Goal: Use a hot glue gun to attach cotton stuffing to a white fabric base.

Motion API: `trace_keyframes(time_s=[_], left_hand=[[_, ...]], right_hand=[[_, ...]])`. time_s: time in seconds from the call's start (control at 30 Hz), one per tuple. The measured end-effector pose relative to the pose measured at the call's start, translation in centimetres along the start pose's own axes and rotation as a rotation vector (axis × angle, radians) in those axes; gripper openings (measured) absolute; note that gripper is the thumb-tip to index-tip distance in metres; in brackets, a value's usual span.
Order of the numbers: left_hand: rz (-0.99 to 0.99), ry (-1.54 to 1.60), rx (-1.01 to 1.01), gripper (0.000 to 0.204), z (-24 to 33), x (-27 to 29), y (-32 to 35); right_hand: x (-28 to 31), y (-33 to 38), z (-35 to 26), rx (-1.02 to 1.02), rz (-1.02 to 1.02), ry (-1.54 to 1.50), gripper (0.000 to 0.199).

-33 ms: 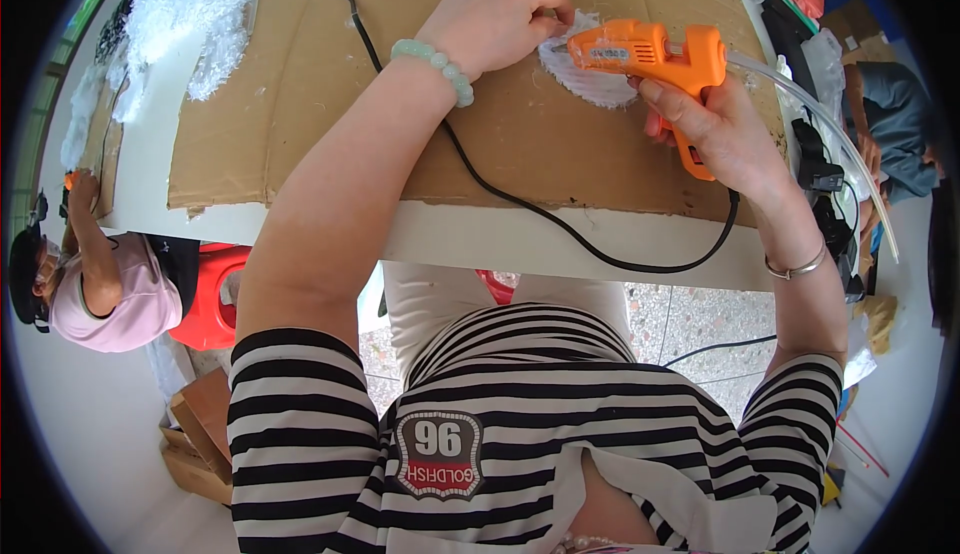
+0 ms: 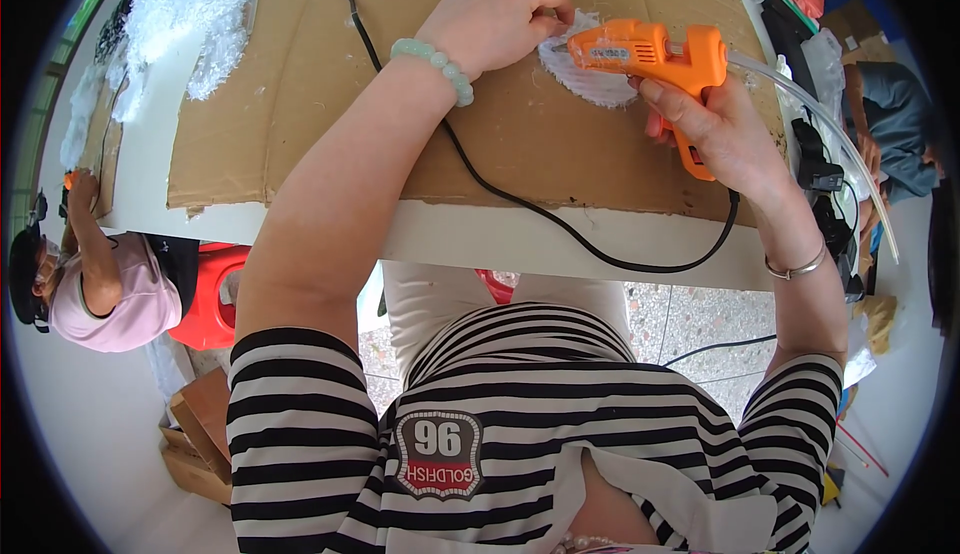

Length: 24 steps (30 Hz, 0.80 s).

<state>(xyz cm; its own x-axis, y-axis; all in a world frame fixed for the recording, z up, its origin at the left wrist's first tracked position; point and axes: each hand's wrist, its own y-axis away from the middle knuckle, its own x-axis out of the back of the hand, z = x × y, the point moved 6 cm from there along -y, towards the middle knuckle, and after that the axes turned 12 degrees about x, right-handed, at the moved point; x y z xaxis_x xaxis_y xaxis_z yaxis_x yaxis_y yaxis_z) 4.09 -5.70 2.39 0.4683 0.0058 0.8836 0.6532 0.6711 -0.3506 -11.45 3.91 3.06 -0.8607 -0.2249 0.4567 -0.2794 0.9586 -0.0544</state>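
No shift since before. Right hand (image 2: 722, 129) stays clamped on orange glue gun (image 2: 655, 59); left hand (image 2: 495, 16) pinches fluffy white piece (image 2: 592, 82) on cardboard (image 2: 330, 114).

Bright, even daylight; soft shadows, sharp centre, strong fisheye bending at rim.

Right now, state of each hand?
Left hand: fingers curled, pressing down on the white fluffy piece on the cardboard sheet.
Right hand: closed around the grip of the orange glue gun.
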Motion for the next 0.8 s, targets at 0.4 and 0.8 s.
trace_keyframes(time_s=[0.4,0.8], left_hand=[[0.13,0.046,0.011,0.015,0.5,0.4,0.1],[0.147,0.061,-0.009,0.014,0.5,0.5,0.2]], right_hand=[[0.6,0.6,0.4,-0.047,-0.006,0.063,0.026],[1.2,2.6,-0.6,-0.002,-0.045,0.035,0.022]])
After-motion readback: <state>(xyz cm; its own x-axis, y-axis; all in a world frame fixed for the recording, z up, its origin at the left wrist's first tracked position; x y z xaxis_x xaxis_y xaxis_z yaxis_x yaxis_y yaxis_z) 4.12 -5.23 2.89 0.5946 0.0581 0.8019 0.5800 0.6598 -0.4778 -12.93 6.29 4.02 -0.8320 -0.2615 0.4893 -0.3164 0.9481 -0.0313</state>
